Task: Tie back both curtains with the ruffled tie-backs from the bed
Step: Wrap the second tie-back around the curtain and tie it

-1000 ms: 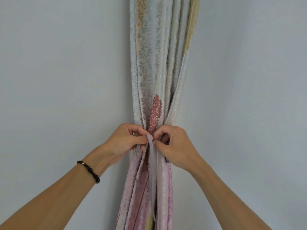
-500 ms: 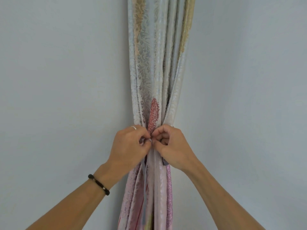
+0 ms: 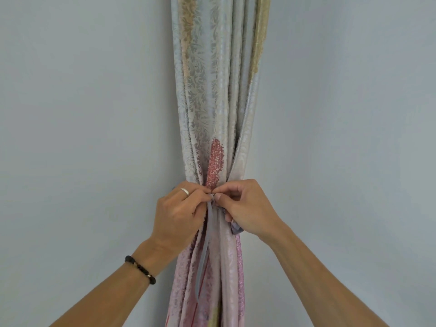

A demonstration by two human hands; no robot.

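A gathered curtain (image 3: 212, 90), pale blue-grey with leaf pattern, a red patch and pink lower part, hangs in the corner between two walls. A thin grey tie-back (image 3: 204, 251) is wrapped around it at the pinched waist, one end dangling down the front. My left hand (image 3: 179, 215), wearing a ring and a bead bracelet, pinches the tie at the waist. My right hand (image 3: 245, 208) pinches the same spot from the other side, fingertips meeting the left ones. A bit of grey fabric shows under my right palm. The knot itself is hidden by my fingers.
Plain grey-blue walls (image 3: 82, 138) stand on both sides of the curtain, meeting in the corner behind it. Nothing else is in view.
My left hand has turned its back towards me and closed in on the waist. The dangling strip has shifted slightly left. Both hands stay pinched together at the same height.
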